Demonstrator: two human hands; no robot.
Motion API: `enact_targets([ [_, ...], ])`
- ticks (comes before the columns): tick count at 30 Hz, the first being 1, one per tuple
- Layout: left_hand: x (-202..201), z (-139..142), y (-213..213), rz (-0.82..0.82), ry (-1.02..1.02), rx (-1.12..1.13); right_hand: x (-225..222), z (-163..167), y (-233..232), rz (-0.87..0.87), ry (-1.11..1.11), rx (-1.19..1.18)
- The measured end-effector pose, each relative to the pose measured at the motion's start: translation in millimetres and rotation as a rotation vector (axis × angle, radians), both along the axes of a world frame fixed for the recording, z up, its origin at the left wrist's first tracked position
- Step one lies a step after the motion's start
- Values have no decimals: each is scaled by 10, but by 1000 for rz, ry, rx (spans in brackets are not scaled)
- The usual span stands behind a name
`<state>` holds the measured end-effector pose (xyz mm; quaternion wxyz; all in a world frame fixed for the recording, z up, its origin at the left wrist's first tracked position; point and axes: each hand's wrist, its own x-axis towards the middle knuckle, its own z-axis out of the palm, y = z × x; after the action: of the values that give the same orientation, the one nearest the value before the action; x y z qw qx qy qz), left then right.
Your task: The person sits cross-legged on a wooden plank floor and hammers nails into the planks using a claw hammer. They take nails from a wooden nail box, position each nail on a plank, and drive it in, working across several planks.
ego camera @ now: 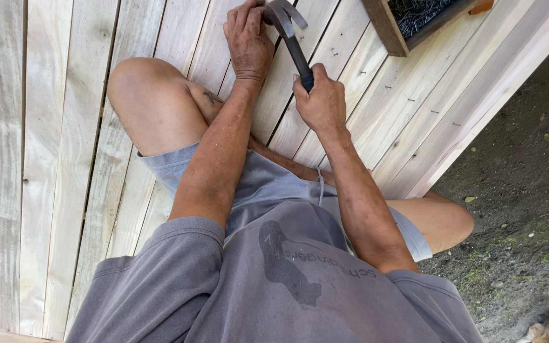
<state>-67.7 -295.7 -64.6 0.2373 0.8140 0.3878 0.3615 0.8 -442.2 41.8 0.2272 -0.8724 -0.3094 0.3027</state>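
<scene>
My right hand [320, 101] grips the dark handle of a claw hammer [287, 32], whose steel head lies up by my left hand. My left hand [248, 39] rests with curled fingers on the pale wooden deck boards [52, 146], right beside the hammer head; whether it pinches a nail is hidden. I sit on the boards in grey shorts and a grey shirt, with my left knee [138, 89] bent up.
A wooden box [389, 28] full of dark nails stands at the top right on the deck. The deck's edge [478, 114] runs diagonally on the right, with bare dirt ground [522, 190] beyond. Rows of nail heads dot the boards.
</scene>
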Motion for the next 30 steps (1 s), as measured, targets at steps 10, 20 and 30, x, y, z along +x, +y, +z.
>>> enact_targets([
  [10,-2,39,-15,11,6,-36,-72,72,-160,1,-199,314],
  [20,-44,28,43,-50,-82,-84,-82,-284,-459,-25,-217,187],
  [30,1017,544,-640,-519,-313,-156,78,-768,-1319,-103,-196,104],
])
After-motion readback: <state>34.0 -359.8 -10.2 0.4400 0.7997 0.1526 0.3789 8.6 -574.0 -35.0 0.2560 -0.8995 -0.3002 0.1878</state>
